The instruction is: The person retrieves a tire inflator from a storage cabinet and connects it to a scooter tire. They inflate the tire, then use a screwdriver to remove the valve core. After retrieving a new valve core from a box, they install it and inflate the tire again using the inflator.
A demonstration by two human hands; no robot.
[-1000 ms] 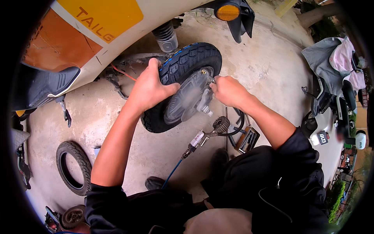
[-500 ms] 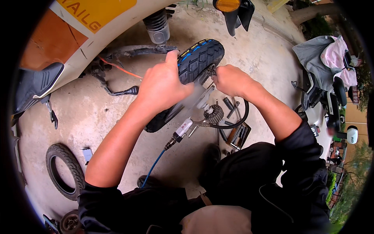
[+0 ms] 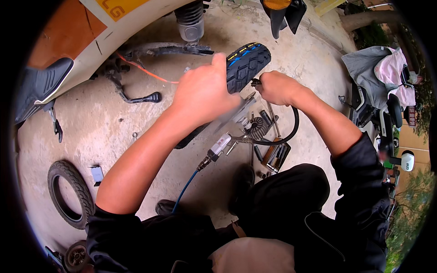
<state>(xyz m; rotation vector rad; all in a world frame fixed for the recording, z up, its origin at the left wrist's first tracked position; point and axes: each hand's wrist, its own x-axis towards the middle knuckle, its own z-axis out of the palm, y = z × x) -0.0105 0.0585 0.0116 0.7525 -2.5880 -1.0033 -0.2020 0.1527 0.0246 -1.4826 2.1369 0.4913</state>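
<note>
A black tyre (image 3: 249, 66) with blue and yellow marks on its tread stands tilted on a wheel in front of me. My left hand (image 3: 202, 91) is closed over its near left side, thumb toward the rim. Beside the wheel's right face, my right hand (image 3: 278, 88) is closed on the metal end fitting (image 3: 256, 83) of a black air hose (image 3: 297, 122). Whether that fitting sits on the valve I cannot tell. The hose curves down to a tyre inflator gun (image 3: 221, 144), which hangs or rests below the wheel, with a blue air line (image 3: 184, 193) at its tail.
A scooter body (image 3: 82, 54) fills the upper left, its shock absorber (image 3: 191, 32) and stand above the wheel. A tool case (image 3: 276, 157) and loose tools lie near my knee. An old tyre (image 3: 68, 193) lies at left; a covered scooter (image 3: 373, 77) stands at right.
The wheel and both my hands appear slightly further right and higher. My left hand still grips the tyre, and the right hand keeps hold of the hose fitting.
</note>
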